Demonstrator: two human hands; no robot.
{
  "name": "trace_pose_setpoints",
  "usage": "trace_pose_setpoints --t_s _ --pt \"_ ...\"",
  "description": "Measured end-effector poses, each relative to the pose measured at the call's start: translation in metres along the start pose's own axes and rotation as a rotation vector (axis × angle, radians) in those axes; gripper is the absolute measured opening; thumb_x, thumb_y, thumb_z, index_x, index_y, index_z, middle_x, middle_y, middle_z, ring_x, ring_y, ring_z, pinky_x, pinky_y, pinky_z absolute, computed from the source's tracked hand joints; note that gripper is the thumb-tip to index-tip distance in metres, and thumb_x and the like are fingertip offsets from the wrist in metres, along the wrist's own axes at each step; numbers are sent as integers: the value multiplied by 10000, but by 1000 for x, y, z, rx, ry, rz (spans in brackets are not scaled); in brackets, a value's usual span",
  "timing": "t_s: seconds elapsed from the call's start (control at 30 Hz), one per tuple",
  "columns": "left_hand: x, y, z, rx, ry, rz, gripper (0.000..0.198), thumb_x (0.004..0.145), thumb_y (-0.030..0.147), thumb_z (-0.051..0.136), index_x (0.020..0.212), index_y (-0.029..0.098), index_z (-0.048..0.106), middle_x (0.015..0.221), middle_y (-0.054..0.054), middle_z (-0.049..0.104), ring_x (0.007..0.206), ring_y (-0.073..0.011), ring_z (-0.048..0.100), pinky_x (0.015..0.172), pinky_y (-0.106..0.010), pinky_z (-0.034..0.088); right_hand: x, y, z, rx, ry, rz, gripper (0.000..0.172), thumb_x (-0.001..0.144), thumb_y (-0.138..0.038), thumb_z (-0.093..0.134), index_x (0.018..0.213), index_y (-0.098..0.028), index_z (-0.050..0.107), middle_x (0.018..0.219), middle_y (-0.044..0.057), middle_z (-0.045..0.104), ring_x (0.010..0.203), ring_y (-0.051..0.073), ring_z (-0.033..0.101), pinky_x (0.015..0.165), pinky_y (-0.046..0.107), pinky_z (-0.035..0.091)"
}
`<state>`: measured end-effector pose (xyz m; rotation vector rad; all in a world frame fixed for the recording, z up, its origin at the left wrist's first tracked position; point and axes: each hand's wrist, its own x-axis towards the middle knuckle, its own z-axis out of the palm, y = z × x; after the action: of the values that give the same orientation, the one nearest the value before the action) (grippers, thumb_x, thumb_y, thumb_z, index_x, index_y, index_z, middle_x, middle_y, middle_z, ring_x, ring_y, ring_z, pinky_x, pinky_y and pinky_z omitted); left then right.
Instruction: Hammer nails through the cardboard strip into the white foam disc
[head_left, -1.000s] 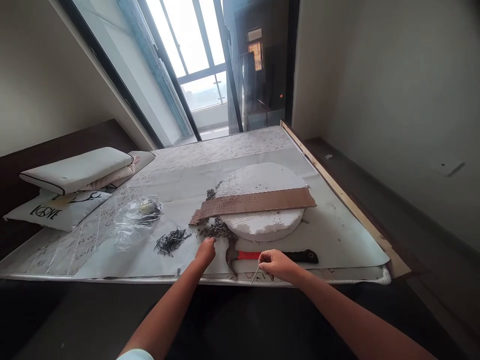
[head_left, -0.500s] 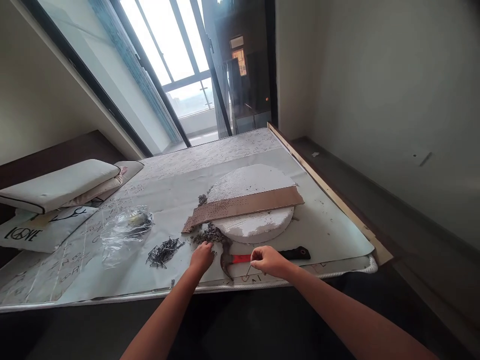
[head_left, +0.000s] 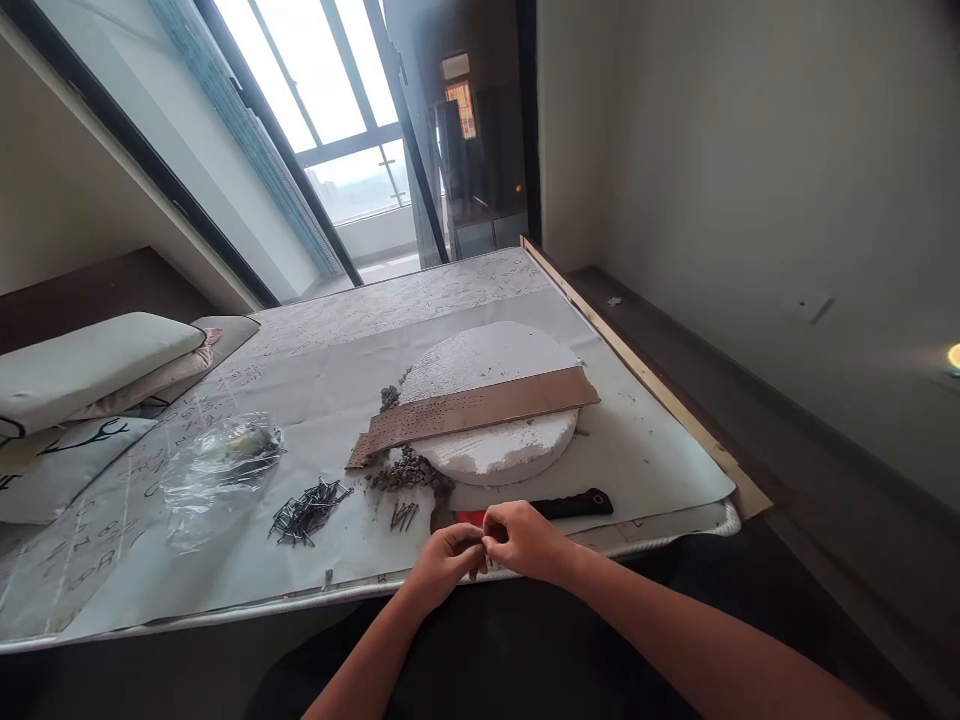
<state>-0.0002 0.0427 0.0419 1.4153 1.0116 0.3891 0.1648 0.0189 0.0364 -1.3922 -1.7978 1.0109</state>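
Note:
My left hand (head_left: 448,562) and my right hand (head_left: 523,542) meet fingertip to fingertip at the bed's near edge. Both are closed in a pinch; whatever small thing sits between the fingers is hidden. Behind them lies a claw hammer (head_left: 574,505) with a red and black handle, its head partly covered by my left hand. A few loose nails (head_left: 403,516) are just beyond my left hand. Further left is a heap of dark nails (head_left: 309,510). Grey gravel-like bits (head_left: 405,470) are piled beside a round white foam slab (head_left: 499,350), crossed by a brown perforated strip (head_left: 487,402).
A clear plastic bag (head_left: 217,480) with things inside lies left on the pale sheet (head_left: 322,385) covering the mattress. Pillows (head_left: 97,360) are stacked at the far left. A wooden rail (head_left: 637,370) runs along the right edge, before a wall.
My left hand has left the gravel and come right and nearer, to my right hand. The thin pale stick seen in my right hand is now mostly hidden. The view has shifted slightly.

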Motion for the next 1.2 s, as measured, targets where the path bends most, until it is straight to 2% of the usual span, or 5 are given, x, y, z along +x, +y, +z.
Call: trace_pose_setpoints --t_s 0.2,0.6,0.87,1.1,1.2 --pt "2 -23 5 -27 61 -57 386 667 513 667 650 138 575 562 -3 555 517 -96 475 527 -223 379 -1 7 -1 -60 -71 -60 120 794 -256 557 796 -170 640 752 13 667 693 119 579 618 195 401" --pt "-10 -56 20 -59 193 -157 412 618 540 684 640 149 555 505 17 527 472 -89 446 487 -216 342 15 64 -10 -735 -87 406 351 774 -18 445 1074 -61 624 1105 250 589 1038 326 532 823 418 394" --pt "-23 -45 10 -35 264 -82 414 643 549 660 659 142 584 504 18 520 458 -86 423 487 -222 327 13 52 -24 -723 -221 339 472 639 -75 591 1111 -54 588 1030 227 642 965 323 604 786 388 439" --pt "-47 -2 -20 13 463 113 346 672 485 672 707 141 682 618 11 493 447 -55 388 451 -216 315 -10 29 -23 -506 -429 312 223 616 -169 569 821 -134 648 723 106 678 673 240 661 534 266 449" --pt "-67 20 -29 25 529 164 304 690 455 667 739 156 695 643 3 508 445 -54 386 441 -219 333 -22 22 -12 -171 -458 466 131 606 -154 528 733 -159 562 443 -27 501 390 138 517 370 213 363"
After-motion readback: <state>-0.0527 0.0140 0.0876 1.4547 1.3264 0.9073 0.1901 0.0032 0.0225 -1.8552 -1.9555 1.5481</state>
